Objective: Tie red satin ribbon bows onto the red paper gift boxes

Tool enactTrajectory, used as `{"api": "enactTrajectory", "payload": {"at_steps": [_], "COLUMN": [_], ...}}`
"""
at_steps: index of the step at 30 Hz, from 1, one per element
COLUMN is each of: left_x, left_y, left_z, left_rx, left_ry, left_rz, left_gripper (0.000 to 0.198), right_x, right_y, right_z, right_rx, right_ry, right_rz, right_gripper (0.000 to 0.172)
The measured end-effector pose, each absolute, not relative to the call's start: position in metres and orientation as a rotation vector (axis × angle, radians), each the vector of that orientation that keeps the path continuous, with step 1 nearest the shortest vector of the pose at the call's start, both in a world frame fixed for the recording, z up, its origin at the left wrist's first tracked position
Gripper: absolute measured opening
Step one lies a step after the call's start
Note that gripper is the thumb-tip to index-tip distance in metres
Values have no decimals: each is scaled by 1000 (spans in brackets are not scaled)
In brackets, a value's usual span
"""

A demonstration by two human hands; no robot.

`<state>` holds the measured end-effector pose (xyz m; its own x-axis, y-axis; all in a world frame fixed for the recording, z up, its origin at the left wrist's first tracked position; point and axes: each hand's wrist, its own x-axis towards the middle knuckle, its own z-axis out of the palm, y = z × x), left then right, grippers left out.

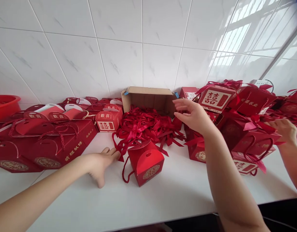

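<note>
My left hand lies low over the white counter, thumb spread away from the fingers, its fingertips at a dark red ribbon end left of a small red gift box. This gift box stands apart in the middle, with a round gold emblem on its front and a red cord handle hanging at its left. My right hand is raised right of the heap of red ribbons, fingers bent and thumb apart, with nothing visible in it. The ribbons spill out of a cardboard box lying on its side.
Several dark red gift boxes with cord handles are lined up at the left, near an orange-red basin. Ribbon-tied boxes are stacked at the right, where another person's hand reaches in. A tiled wall stands behind the counter.
</note>
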<state>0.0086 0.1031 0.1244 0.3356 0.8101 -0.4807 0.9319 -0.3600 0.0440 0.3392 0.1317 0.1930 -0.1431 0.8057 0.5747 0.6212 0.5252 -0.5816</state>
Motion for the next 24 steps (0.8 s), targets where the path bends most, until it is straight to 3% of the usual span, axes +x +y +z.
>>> {"api": "enactTrajectory", "payload": {"at_steps": [4,7,8,14,18,21,24], "left_x": [12,18,21,51,59,57,55], "left_y": [117,143,154,202,208,206,194], "left_z": [132,156,164,163,139,141,159], "left_rx": [2296,2300,2309,2349,2445,2523,2550], "left_ry": [1699,1781,1796,1926,1837,1810,1757], "left_rz": [-321,-220,-164,182,189,297,531], "left_gripper": [48,13,10,40,27,15,25], "right_x": [342,341,340,320,298,287,278], "right_y": [147,163,170,201,205,201,193], "right_z": [206,197,191,151,139,140,148], "right_rx": [-949,-1231,-1363,-1691,-1623,-1553,-1440], "right_ry": [-1994,-2019,-2056,-2349,-2409,-2371,-2288], "right_rz": [253,441,463,538,586,595,676], "right_gripper": [20,32,38,36,35,14,40]}}
